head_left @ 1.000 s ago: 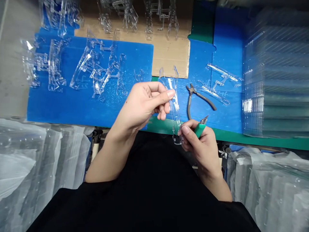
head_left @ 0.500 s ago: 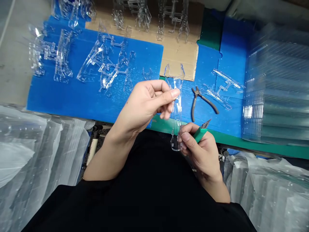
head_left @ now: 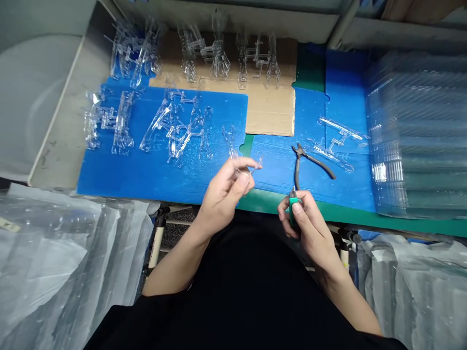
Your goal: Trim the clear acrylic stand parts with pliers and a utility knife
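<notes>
My left hand (head_left: 224,192) pinches a clear moulded plastic piece (head_left: 248,166) between thumb and fingers, turned so that little of its length shows. My right hand (head_left: 304,218) is closed around the green handle of a utility knife (head_left: 292,209), with the small blade pointing up. The hands are apart and the knife does not touch the plastic. Beyond them, side-cutting pliers (head_left: 310,163) with dark grips lie on a blue corrugated plastic sheet (head_left: 120,170), close to my right hand.
Several clear plastic parts lie on the blue sheet (head_left: 178,129) and on brown cardboard (head_left: 270,112). Stacked clear trays (head_left: 401,136) stand at the right. Plastic-wrapped bundles (head_left: 62,257) fill the lower left, and more (head_left: 412,287) the lower right. A green mat edge (head_left: 328,210) runs in front.
The clear piece has turned in my left hand, from upright and long to foreshortened. My right hand has moved away from it, with the knife now upright. The view has shifted.
</notes>
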A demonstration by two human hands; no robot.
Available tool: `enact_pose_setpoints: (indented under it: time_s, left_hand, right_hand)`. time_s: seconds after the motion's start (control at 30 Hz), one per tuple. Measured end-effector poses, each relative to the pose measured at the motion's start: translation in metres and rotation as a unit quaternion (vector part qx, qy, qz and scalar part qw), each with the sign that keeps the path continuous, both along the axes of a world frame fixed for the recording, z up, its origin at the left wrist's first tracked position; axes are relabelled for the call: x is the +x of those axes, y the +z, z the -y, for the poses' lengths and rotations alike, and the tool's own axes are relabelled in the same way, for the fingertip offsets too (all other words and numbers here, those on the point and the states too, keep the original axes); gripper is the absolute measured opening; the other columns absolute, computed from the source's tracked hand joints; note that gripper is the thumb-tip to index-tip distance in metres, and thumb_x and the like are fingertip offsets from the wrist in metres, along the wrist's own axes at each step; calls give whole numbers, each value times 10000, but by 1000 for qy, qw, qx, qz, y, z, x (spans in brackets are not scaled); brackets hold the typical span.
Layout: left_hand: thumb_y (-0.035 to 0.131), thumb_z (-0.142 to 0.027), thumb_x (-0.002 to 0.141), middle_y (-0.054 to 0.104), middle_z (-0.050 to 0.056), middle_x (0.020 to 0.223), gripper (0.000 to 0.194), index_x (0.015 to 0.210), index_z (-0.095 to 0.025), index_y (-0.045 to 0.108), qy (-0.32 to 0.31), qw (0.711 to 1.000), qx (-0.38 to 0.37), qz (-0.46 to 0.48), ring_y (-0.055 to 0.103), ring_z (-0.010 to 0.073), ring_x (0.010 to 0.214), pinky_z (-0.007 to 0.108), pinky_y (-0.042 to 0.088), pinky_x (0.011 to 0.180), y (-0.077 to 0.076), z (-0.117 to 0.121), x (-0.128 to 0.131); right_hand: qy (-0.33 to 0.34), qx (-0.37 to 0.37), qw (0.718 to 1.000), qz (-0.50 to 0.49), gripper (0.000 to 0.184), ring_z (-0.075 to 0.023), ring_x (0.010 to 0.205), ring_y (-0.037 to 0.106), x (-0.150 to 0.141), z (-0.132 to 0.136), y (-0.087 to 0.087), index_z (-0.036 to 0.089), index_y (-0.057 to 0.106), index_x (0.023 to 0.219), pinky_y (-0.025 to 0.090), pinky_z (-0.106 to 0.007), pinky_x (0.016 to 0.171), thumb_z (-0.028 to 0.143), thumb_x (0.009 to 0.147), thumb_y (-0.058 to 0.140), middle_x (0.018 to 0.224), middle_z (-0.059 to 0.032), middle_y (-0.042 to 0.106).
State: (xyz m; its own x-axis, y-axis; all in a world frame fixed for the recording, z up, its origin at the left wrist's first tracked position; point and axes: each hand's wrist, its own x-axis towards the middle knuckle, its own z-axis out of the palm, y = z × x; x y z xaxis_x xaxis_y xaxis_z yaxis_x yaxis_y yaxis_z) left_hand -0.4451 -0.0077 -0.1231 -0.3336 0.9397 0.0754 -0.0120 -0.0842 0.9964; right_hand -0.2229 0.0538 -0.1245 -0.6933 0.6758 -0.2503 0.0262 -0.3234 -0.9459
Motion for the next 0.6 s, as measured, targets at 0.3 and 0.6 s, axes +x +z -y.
enact_pose_setpoints:
  time_s: [0.3, 0.6]
  left_hand:
    - [553, -215, 1087, 722, 78, 974, 183, 1214, -212, 685, -25, 966, 98, -238, 663, 216, 913, 387, 504, 816, -2, 25, 1]
    - [557, -297, 1104, 724, 47, 843, 111, 1097, -228, 644, -22, 910, 140, -390, 593, 190, 720, 396, 397, 734, 1, 28, -5]
  right_hand:
    - [55, 215, 970, 102, 141, -167, 851, 614, -3, -10, 24, 257, 637, 1151, 466, -308, 799, 344, 1163, 527, 967, -10, 659]
    - [110, 333, 933, 80, 494, -202, 820, 663, 0, -5, 43, 297, 568, 1616, 555, -348, 778, 202, 1132, 539, 987, -52, 731]
